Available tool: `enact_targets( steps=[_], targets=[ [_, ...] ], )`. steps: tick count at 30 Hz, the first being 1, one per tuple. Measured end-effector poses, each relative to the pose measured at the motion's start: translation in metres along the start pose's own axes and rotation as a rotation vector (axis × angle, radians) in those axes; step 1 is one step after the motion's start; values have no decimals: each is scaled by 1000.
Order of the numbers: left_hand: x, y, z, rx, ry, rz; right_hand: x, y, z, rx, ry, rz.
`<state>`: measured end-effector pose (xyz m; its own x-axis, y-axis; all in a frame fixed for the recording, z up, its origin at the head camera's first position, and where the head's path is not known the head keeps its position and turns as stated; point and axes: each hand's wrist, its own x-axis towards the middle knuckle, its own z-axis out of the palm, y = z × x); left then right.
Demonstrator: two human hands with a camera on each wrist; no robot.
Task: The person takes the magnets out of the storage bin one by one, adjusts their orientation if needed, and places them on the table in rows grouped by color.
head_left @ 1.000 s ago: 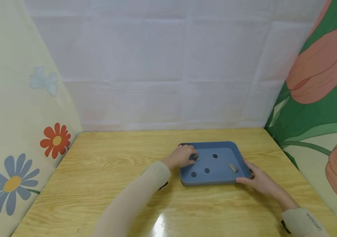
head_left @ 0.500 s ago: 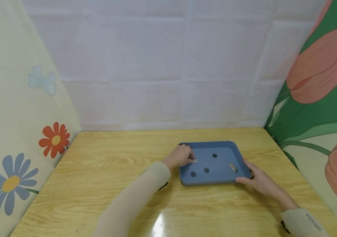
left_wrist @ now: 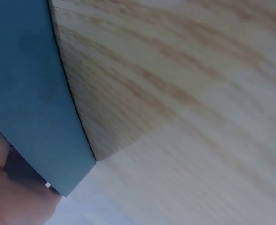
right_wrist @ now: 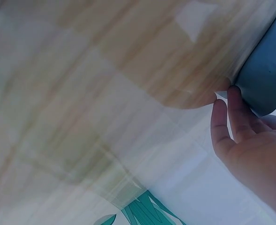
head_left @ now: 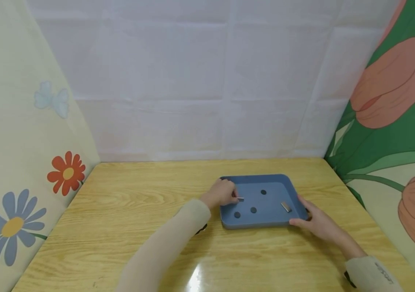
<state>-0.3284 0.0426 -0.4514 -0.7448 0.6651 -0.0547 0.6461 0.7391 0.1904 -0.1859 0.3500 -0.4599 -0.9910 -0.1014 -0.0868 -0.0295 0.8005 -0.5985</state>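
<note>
A shallow blue tray (head_left: 258,224) sits on the wooden table. My left hand (head_left: 222,193) reaches over its left side and pinches a small silvery flat bar (head_left: 241,199) between thumb and fingers, low over the tray floor. From the left wrist, the tray's outer wall (left_wrist: 39,93) covers most of that hand (left_wrist: 16,206). At the tray's right front corner, my right hand (head_left: 322,223) holds it, thumb at the front edge and fingers along the right side. A second silvery bar (head_left: 285,207) lies inside near that hand.
Three dark round discs lie in the tray: one disc (head_left: 264,192) toward the back, another disc (head_left: 253,210) in the front middle, a third disc (head_left: 237,215) near the front left. A white cloth (head_left: 178,81) hangs behind the table (head_left: 138,194), with flowered cloths at both sides.
My left fingers have closed in on the silvery bar, which has turned to show a thinner edge. The right hand, the tray, the discs and the other bar keep their places.
</note>
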Motion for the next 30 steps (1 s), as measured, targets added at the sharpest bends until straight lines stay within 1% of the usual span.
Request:
enact_targets(
  steps=[7, 14, 20, 30],
  targets=[
    [-1, -3, 1, -38, 95, 12, 0, -2, 0, -3, -3, -3],
    [-2, -4, -6, -48, 190, 34, 0, -4, -1, -9, -11, 15],
    [-5, -5, -13, -108, 221, 41, 0, -3, 0, -17, -3, 14],
    [-7, -11, -25, -172, 258, 39, 0, -3, -1, -18, -7, 17]
  ],
)
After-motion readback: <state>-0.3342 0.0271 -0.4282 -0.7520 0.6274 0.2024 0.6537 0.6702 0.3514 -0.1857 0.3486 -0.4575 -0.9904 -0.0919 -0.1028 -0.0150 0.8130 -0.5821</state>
